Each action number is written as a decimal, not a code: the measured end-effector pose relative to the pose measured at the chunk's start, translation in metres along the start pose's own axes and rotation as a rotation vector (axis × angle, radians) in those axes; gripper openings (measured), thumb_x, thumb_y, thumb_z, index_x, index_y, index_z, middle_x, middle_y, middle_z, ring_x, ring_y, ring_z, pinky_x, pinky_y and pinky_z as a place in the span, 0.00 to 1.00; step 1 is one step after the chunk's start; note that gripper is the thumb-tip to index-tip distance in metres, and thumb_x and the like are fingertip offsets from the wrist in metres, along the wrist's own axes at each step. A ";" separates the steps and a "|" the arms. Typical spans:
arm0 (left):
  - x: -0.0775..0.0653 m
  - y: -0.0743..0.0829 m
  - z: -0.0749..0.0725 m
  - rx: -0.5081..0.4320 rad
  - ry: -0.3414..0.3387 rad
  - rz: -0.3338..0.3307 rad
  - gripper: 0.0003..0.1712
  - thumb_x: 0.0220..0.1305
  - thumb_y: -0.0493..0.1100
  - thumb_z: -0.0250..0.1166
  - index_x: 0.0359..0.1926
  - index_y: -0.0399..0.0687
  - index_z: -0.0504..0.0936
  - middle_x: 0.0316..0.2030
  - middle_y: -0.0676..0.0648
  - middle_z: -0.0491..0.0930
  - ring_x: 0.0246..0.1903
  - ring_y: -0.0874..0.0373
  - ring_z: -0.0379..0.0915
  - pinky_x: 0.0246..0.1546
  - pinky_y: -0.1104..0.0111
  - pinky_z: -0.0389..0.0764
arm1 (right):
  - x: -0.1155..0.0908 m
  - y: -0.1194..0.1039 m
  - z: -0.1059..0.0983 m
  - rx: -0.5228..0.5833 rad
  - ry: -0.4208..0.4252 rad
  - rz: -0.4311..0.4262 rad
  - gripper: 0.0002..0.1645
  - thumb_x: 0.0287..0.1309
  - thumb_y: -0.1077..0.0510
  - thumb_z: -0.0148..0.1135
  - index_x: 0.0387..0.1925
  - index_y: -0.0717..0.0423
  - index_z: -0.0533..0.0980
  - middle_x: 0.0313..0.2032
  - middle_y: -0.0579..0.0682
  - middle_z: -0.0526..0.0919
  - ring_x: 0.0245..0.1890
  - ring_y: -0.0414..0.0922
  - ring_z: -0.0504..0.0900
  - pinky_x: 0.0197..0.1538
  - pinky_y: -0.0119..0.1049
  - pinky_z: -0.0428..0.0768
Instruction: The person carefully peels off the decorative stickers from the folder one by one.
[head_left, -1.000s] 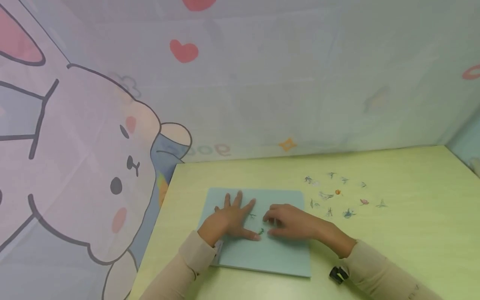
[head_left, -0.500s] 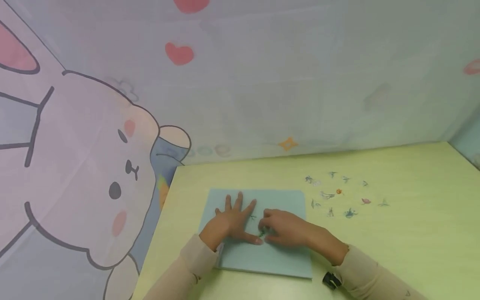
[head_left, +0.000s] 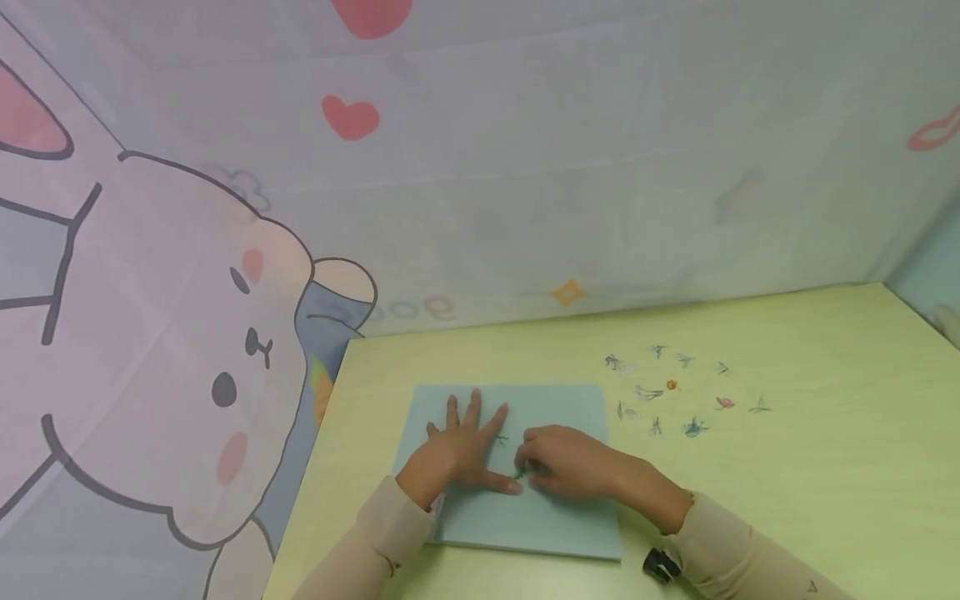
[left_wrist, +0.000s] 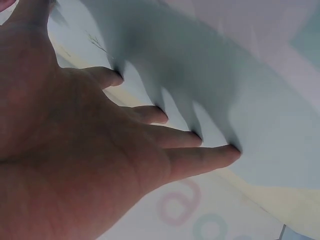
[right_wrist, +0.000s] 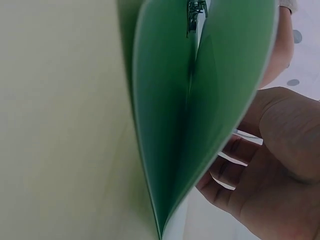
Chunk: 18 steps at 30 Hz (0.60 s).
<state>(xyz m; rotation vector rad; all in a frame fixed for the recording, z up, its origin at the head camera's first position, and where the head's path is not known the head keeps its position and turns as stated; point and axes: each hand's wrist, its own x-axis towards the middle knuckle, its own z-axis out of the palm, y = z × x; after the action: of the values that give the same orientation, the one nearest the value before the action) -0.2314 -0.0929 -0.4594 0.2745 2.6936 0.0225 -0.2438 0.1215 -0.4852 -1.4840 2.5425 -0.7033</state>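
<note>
A pale blue folder-like pad (head_left: 547,529) lies on the table under both hands. My left hand (head_left: 465,450) rests on it with fingers spread and fingertips pressing the surface, also plain in the left wrist view. My right hand (head_left: 573,462) bends its thumb and fingers around a small green leafy sprig (head_left: 519,473), which looks like a sticker. The curled fingers partly hide it, just off my left thumb tip. A thinner sprig (head_left: 502,439) lies on the cover between the hands. In the right wrist view, the pad's pale covers (right_wrist: 230,65) bow apart at the edge.
Several small flower and leaf cutouts lie right of the pad, among them a pink one (head_left: 724,402), an orange one (head_left: 671,385) and a blue one (head_left: 694,427). A black object (head_left: 660,567) sits by my right cuff. A printed curtain (head_left: 480,208) stands behind the yellow table.
My right hand has moved left and slightly toward me, its fingers closing in around the green sprig. My left hand stays spread on the pad. The head view has shifted slightly.
</note>
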 end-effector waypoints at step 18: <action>-0.002 0.002 -0.001 -0.003 0.011 0.000 0.72 0.51 0.79 0.74 0.87 0.62 0.49 0.85 0.36 0.36 0.81 0.27 0.32 0.68 0.25 0.57 | 0.002 0.000 0.012 0.010 0.059 -0.001 0.06 0.64 0.64 0.72 0.34 0.50 0.83 0.29 0.37 0.70 0.29 0.34 0.67 0.36 0.32 0.73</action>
<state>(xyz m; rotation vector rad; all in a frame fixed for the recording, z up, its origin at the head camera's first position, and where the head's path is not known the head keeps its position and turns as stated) -0.2295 -0.0913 -0.4578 0.2747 2.7045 0.0283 -0.2409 0.1160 -0.4957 -1.4827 2.5771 -0.7706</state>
